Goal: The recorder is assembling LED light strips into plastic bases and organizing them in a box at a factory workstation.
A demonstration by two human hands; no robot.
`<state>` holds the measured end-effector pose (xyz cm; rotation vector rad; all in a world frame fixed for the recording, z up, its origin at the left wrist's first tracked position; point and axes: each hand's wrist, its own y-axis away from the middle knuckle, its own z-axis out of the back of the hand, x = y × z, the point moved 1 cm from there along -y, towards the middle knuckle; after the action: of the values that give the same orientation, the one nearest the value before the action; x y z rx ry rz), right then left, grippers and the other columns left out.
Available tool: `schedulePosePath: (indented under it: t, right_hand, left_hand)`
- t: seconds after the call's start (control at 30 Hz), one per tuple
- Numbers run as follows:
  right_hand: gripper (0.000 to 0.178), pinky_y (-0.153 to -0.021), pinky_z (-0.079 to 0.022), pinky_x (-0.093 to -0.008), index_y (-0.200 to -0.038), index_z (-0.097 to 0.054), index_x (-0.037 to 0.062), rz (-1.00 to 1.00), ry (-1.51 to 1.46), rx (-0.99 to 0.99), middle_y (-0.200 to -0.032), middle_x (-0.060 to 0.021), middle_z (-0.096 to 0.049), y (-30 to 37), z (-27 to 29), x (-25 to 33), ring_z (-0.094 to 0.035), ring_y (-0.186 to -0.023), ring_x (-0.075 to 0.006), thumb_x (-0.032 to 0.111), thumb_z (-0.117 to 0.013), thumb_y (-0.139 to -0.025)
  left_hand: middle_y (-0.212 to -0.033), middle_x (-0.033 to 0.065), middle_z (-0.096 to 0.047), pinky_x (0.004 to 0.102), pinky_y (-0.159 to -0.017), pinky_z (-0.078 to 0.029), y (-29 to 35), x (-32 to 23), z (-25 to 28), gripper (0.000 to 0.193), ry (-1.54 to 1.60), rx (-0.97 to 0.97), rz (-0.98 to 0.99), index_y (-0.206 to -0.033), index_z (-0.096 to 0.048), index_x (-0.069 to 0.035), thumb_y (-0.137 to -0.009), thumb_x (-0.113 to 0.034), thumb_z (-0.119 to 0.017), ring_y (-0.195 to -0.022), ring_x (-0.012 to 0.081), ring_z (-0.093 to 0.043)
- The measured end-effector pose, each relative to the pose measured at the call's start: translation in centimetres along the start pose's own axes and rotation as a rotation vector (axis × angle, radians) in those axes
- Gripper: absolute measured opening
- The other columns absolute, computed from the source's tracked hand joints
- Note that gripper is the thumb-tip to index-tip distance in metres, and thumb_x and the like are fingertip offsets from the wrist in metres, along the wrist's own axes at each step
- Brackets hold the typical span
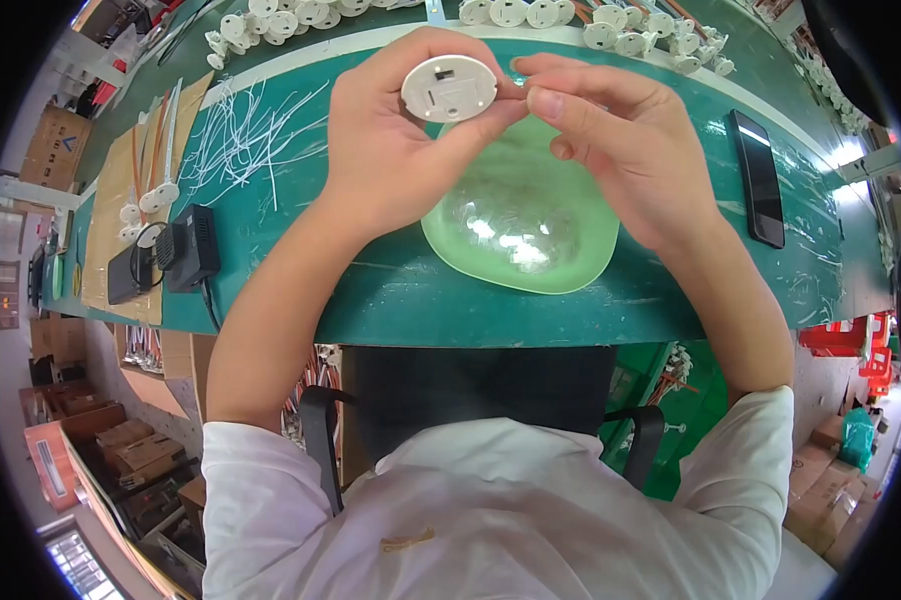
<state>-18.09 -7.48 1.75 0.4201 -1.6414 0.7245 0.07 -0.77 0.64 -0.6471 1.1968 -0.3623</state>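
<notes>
Apparently, close fingerwork is in hand: the left hand (380, 150) clasps the disc (450, 92) near the bowl (578, 272); the right hand (635, 150) bunches its fingertips alongside, any pinch unclear. Next seemingly needs steadiness.

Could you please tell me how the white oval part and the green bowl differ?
The white oval part is held up in the left hand, while the green bowl sits on the table. The bowl looks much larger than the part. The part's white face has a dark slot and small raised details; the bowl is green, with bright glints inside. Both have rounded outlines.
</notes>
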Motion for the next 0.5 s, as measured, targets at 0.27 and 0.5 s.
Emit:
schedulePosePath:
  t: [0.27, 0.5]
  right_hand:
    - [0.014, -0.063, -0.053, -0.0235, -0.099, -0.073, 0.0001, 0.190, 0.421, -0.124, -0.095, -0.0068, -0.072, 0.7, -0.8, 1.0, -0.065, -0.078, -0.0108, 0.005, -0.071, -0.087]
    - [0.011, -0.072, -0.057, -0.0251, -0.095, -0.071, -0.0023, 0.583, 0.827, -0.095, -0.084, -0.0084, -0.072, 0.7, -0.4, 1.2, -0.070, -0.076, -0.0134, 0.002, -0.069, -0.086]
  left_hand:
    - [-0.084, 0.0023, -0.069, 0.0233, -0.074, -0.053, 0.0, 0.0, 0.2, 0.018, -0.012, -0.041, -0.073, -0.092, -0.065, -0.006, -0.079, -0.001, -0.076, -0.081, 0.0089, -0.066]
    - [-0.085, 0.0033, -0.070, 0.0240, -0.075, -0.054, -0.2, 0.0, 0.2, 0.019, 0.012, -0.032, -0.077, -0.094, -0.065, -0.005, -0.079, 0.000, -0.075, -0.082, 0.0095, -0.067]
